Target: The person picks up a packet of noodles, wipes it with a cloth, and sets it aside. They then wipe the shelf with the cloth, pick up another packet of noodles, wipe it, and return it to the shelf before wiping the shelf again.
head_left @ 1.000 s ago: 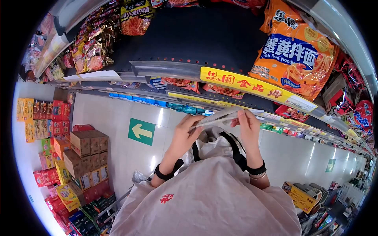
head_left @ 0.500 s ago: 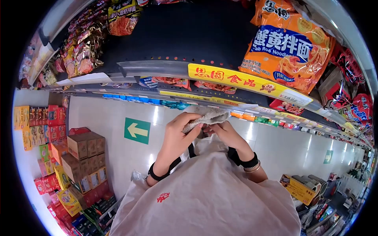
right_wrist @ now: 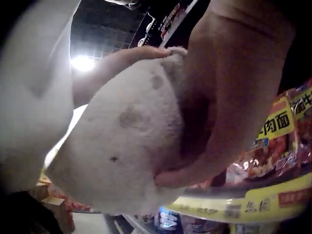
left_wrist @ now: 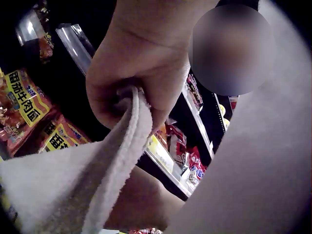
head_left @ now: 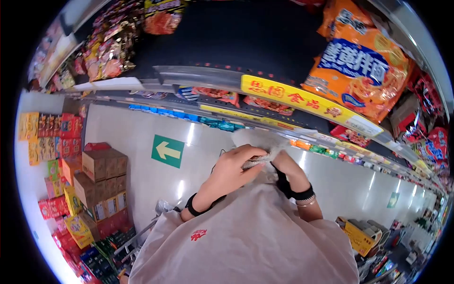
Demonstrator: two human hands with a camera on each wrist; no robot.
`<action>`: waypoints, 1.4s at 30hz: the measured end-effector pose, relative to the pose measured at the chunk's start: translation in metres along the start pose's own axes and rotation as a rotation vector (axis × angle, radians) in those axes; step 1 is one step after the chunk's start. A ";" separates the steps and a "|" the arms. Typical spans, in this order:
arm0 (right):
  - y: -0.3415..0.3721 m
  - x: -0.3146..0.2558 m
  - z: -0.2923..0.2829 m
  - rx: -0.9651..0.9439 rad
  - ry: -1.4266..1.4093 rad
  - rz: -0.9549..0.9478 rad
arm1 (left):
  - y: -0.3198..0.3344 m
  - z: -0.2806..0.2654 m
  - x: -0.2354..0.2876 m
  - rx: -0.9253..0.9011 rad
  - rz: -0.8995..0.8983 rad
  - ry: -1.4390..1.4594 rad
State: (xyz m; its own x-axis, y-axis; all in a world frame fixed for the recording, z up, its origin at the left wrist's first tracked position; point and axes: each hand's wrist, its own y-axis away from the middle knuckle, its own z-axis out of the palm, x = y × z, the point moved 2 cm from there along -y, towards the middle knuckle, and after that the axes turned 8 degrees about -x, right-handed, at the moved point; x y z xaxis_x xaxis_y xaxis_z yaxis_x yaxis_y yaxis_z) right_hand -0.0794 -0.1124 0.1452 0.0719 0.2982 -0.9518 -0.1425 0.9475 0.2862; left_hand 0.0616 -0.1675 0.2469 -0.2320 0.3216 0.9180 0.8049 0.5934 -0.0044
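Observation:
A whitish cloth (head_left: 257, 162), fuzzy and folded, is between both hands in front of the chest. In the head view the left hand (head_left: 231, 169) grips its bunched edge, thumb below and fingers above. The left wrist view shows the cloth (left_wrist: 114, 170) coming out of the curled left fist (left_wrist: 146, 68) as a doubled strip. The right hand (head_left: 289, 170) holds the other side, its fingers partly hidden by the cloth. Dark spots mark the spread face of the cloth (right_wrist: 126, 131) in the right wrist view, where a fingertip of the right hand (right_wrist: 234, 102) presses it.
A store shelf (head_left: 227, 42) runs across the front, with an orange noodle pack (head_left: 362, 61) at right and other noodle packs (head_left: 111, 52) at left. A yellow label strip (head_left: 288, 97) lines its edge. Stacked cartons (head_left: 101, 173) stand on the floor at left.
The cloth went from stretched flat between the hands to folded and bunched. The right hand moved in toward the left and turned downward. Both hands are now slightly lower.

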 end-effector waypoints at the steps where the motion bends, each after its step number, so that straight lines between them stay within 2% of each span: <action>1: 0.006 -0.014 -0.002 0.072 0.038 -0.008 | 0.002 -0.003 -0.002 0.012 -0.017 0.042; 2: 0.005 -0.033 -0.008 -0.039 0.033 0.154 | 0.003 -0.007 -0.005 0.040 -0.025 0.018; 3: 0.007 -0.034 -0.011 -0.041 0.037 0.059 | 0.005 -0.011 -0.008 0.059 -0.052 0.020; 4: 0.011 -0.039 -0.016 -0.059 0.152 0.088 | 0.007 -0.014 -0.009 0.076 -0.078 0.026; 5: 0.017 -0.047 -0.022 -0.006 0.356 0.055 | 0.009 -0.018 -0.011 0.060 -0.119 0.010; 6: 0.023 -0.054 -0.024 0.039 0.395 0.090 | 0.011 -0.021 -0.012 0.074 -0.122 -0.001; 8: 0.040 -0.082 -0.028 0.092 0.728 -0.019 | 0.016 -0.024 -0.016 0.045 -0.151 -0.041; 10: 0.058 -0.121 -0.026 0.085 0.827 0.018 | 0.018 -0.025 -0.017 0.063 -0.147 -0.044; 14: 0.094 -0.184 -0.018 0.233 1.098 -0.107 | 0.023 -0.024 -0.021 0.061 -0.147 -0.073; 16: 0.111 -0.211 -0.010 0.362 1.193 -0.100 | 0.024 -0.024 -0.022 0.077 -0.151 -0.062; 17: 0.117 -0.226 -0.007 0.370 1.182 -0.024 | 0.025 -0.023 -0.023 0.068 -0.161 -0.051; 18: 0.124 -0.236 -0.006 0.382 1.264 -0.144 | 0.024 -0.023 -0.023 0.052 -0.168 -0.058; 21: 0.143 -0.254 0.002 0.470 1.278 -0.180 | 0.026 -0.024 -0.021 0.073 -0.134 -0.068; 24: 0.134 -0.266 0.006 0.781 1.306 -0.754 | 0.028 -0.025 -0.019 0.037 -0.174 -0.061; 25: 0.143 -0.257 -0.002 0.708 1.302 -0.909 | 0.029 -0.024 -0.017 0.041 -0.160 -0.031; 26: 0.149 -0.252 -0.006 0.650 1.311 -0.963 | 0.029 -0.023 -0.015 0.041 -0.165 -0.036; 28: 0.146 -0.250 0.001 0.546 1.321 -0.999 | 0.028 -0.022 -0.009 0.037 -0.096 -0.022; 34: 0.150 -0.240 0.021 0.299 1.276 -1.093 | 0.029 -0.017 -0.008 0.043 -0.100 -0.019; 42: 0.150 -0.237 0.028 0.109 1.201 -1.145 | 0.037 -0.018 -0.013 0.036 -0.139 -0.077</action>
State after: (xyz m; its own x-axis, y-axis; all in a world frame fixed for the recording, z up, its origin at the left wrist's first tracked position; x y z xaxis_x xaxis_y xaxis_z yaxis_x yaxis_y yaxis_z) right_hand -0.0899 -0.0380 0.4171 -0.6744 -0.7152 -0.1836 -0.4867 0.6175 -0.6179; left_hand 0.1041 -0.1631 0.2415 -0.3821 0.2889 0.8778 0.7423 0.6618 0.1053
